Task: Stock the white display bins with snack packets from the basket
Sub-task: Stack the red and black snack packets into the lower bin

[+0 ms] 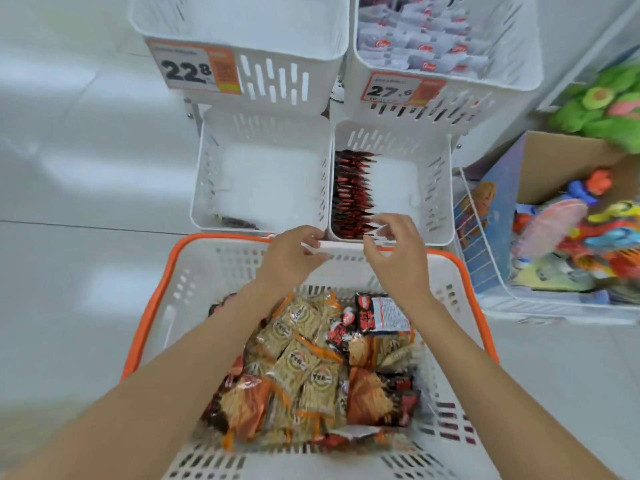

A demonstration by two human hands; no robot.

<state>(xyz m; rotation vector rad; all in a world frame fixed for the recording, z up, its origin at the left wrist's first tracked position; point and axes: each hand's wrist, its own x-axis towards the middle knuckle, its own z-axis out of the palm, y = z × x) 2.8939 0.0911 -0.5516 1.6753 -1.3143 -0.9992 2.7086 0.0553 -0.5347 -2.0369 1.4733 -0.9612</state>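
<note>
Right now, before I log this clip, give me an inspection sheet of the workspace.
Surface: pale floor; the basket stands on it.
Job's things: basket holds mixed snack packets; lower right bin has a row of red-black packets along its left wall; lower left bin nearly bare; upper left bin looks empty; upper right bin holds white packets.
Clutter: nothing seen.
Hands: left hand grips the lower right bin's front rim; right hand curled at the row's front end, grip unclear.
Cables: nothing seen.
Surroundings: cardboard box of colourful toys and a green plush at right.

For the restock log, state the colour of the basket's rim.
The basket's rim is orange; head view shows it best.
</note>
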